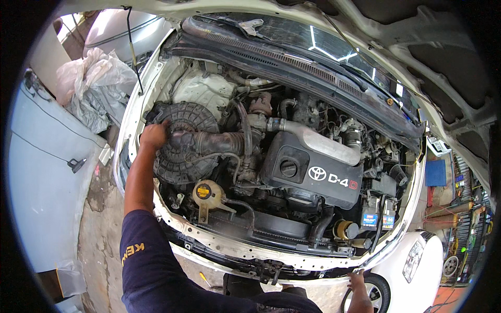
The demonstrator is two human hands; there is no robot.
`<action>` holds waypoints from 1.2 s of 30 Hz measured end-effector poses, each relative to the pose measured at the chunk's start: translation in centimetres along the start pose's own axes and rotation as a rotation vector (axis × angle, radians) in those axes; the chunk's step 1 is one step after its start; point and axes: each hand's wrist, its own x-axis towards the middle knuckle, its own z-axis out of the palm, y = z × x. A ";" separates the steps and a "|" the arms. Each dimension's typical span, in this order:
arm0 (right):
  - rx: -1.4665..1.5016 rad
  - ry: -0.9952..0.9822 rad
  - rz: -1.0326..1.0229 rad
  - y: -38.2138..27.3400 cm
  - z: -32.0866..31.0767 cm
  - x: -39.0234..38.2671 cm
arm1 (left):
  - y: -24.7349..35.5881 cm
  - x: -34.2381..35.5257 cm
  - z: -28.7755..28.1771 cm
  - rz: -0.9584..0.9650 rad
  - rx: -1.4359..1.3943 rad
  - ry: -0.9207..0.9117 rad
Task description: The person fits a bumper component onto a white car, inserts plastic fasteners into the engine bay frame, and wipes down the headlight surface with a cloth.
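My left hand is closed at the outer edge of the round black ribbed air filter housing, on the left of the engine bay. Its fingertips are partly hidden. From the housing a ribbed intake hose runs toward the engine. At the lower right, my right hand has its fingers curled over the front edge of the white car body. A black and silver engine cover fills the middle of the bay. Between it and the front edge sits a yellowish coolant bottle with a yellow-labelled cap.
Overhead, the raised hood is held up by a prop rod. A battery stands at the bay's right. Crumpled plastic sheeting lies to the left. A white car and a tool rack are at the right.
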 end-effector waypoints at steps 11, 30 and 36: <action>0.008 -0.034 0.010 0.1 0.4 0.8 | -3.2 -1.4 2.7 0.006 -0.202 0.165; 0.137 -0.183 0.064 2.7 -2.1 5.6 | -4.4 -1.6 4.9 -0.135 -0.502 0.298; 0.354 -0.252 0.050 3.2 -2.4 6.5 | -4.1 -1.5 3.0 -0.019 -0.426 0.285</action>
